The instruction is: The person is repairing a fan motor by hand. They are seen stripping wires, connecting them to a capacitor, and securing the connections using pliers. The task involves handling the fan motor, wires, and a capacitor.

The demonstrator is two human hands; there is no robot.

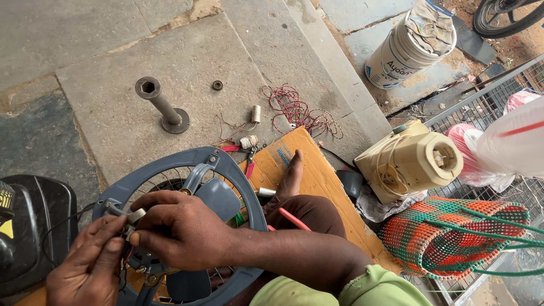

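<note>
Pinching a small metal part (136, 216) between both hands over a round grey plastic fan frame (238, 170).
Right hand (181, 229) and left hand (90, 266) grip it; their fingers hide its shape.

Even soft daylight, faint shadows, sharp focus throughout, slight wide-angle bending at edges

Two hands (170, 232), one fan frame (243, 187), one bucket (405, 51), one woven basket (453, 235).
</note>
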